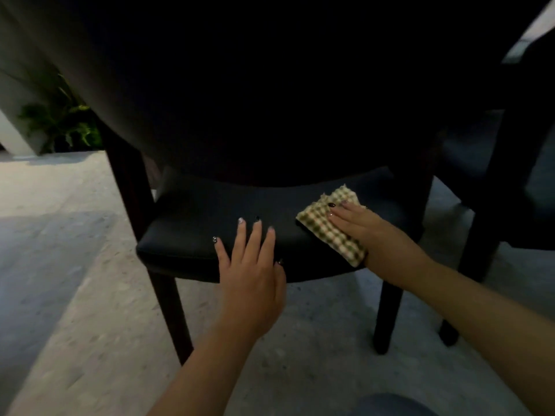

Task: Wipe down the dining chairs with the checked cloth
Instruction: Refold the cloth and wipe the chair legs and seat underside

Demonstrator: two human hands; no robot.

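- We count two dining chairs: the near dining chair (192, 235), dark padded seat toward us, its seat back lost in shadow under the table edge; and a second chair (495, 181) at the right, only partly in view and dim.
- We count three dark legs of the near chair: front left, front right, and one upright at the back left.
- One checked cloth (322, 226), green-and-cream, folded, lies flat on the right part of the near seat.
- Right hand (360, 225) rests palm-down on the cloth; its fingers (345, 210) lie straight and close together, pressing the cloth to the seat.
- Left hand (249, 265) lies flat on the seat's front edge, near the cloth but not touching it; fingers straight and slightly spread, holding nothing.
- Nails on both hands are painted, some dark, some pale.
- One potted plant (64, 124) stands at the far left by a pale wall.
- Floor (75, 235): pale speckled stone or terrazzo, with broad shadow bands.
- Room lighting is low; the upper half of the view is almost black.
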